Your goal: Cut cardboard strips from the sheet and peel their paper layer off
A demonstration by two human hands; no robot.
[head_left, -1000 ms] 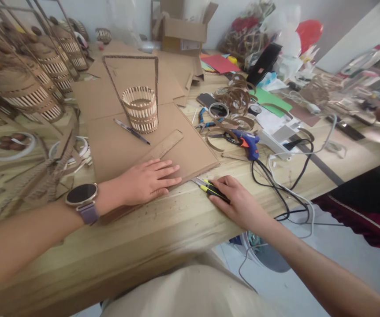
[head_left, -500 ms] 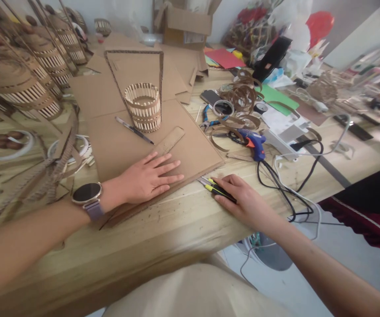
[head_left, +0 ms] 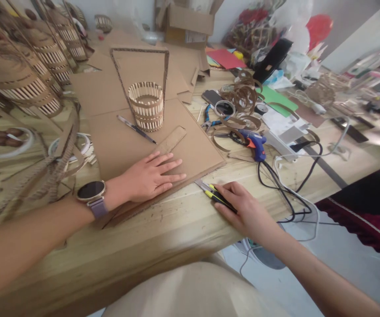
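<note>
Two hands work well apart at the near edge of the wooden table point(head_left: 183, 224). The left hand point(head_left: 150, 176), fingers spread and flat, presses down on the large cardboard sheet point(head_left: 124, 149) close to its near right edge; a watch point(head_left: 91, 192) sits on that wrist. The right hand point(head_left: 244, 207) is closed over the handle of a yellow-and-black utility knife point(head_left: 210, 190), which lies low on the tabletop just beside the sheet's edge. Its long axis runs diagonally from the hand at lower right to upper left, with the metal tip pointing toward the cardboard and the left fingertips. Farther back on the sheet stand a slatted basket point(head_left: 146, 106) and a pen point(head_left: 136, 129).
</note>
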